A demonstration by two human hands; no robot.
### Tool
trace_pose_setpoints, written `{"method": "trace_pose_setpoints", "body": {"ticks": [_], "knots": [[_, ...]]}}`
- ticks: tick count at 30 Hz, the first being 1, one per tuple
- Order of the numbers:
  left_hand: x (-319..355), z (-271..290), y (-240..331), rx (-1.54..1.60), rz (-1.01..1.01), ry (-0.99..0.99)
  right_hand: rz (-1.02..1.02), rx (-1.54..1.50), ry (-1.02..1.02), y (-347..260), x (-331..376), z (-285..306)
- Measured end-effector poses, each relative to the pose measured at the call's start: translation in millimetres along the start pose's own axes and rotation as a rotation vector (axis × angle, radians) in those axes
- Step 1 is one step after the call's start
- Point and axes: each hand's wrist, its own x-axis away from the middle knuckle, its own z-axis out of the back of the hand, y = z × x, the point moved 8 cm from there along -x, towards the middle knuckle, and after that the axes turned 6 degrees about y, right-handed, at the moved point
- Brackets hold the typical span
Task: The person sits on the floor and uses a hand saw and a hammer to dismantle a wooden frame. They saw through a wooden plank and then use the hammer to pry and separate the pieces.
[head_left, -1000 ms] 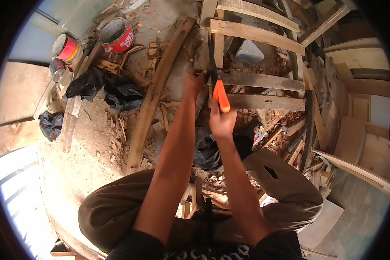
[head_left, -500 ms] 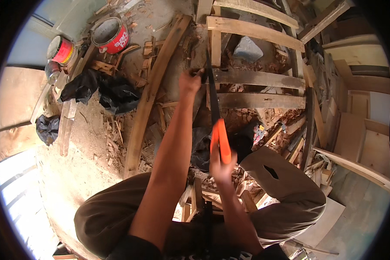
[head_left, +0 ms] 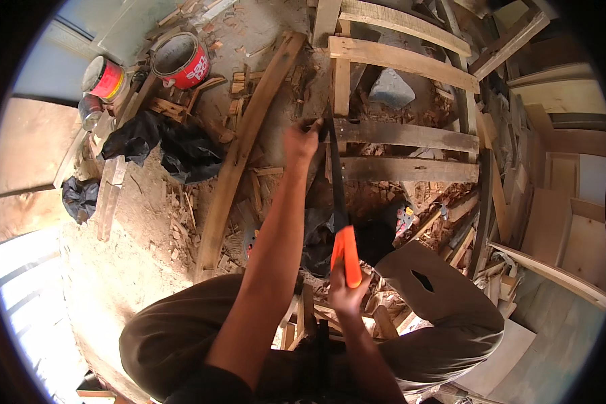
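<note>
Sawing on a dusty workshop floor

I see my right hand (head_left: 347,291) gripping the saw (head_left: 340,222) by its orange handle, blade running to 12 o'clock; my left hand (head_left: 300,143) clutches the plank (head_left: 411,135). Paint cans (head_left: 180,62) at 10 o'clock, wood scraps (head_left: 182,215) everywhere.

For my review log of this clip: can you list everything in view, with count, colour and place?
handsaw: 1, dark blade, orange handle, centre
wooden frame: 1, pale slats, upper right
curved plank: 1, brown, centre left on the ground
paint tins: 2, red, upper left
black bags: several, left
grey stone: 1, under the slats
wood scraps: many, brown, on the dusty ground
left hand: on a slat's end
right hand: grips the orange handle
</note>
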Motion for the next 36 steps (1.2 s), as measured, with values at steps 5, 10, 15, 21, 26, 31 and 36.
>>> {"method": "trace_pose_setpoints", "body": {"ticks": [5, 10, 15, 21, 26, 31, 36], "knots": [[4.3, -23.3, 6.1, 0.092, 0.035, -0.032, -0.092, -0.042, 0.043, 20.6, -146.8, -67.1], [-5.3, 1.3, -7.5, 0.051, 0.060, -0.017, -0.023, -0.021, -0.090, 17.2, 17.0, -1.6], [5.9, -4.1, 9.8, 0.056, 0.015, 0.022, -0.031, -0.037, -0.057, 35.3, -70.6, -33.7], [-2.2, -10.5, 3.1, 0.043, 0.099, -0.083, 0.075, -0.056, -0.060, 1.8, -116.2, -68.2], [-7.4, -10.5, -15.5, 0.116, 0.068, 0.017, 0.106, -0.213, -0.188, 31.1, -89.4, -51.9], [-9.4, -18.2, -12.6, 0.159, 0.118, -0.030, 0.180, -0.114, 0.075, -3.1, -110.7, -66.4], [-17.3, 2.1, -4.3, -0.019, 0.066, -0.080, -0.323, -0.212, -0.045, 42.4, -48.2, -54.1]]}}
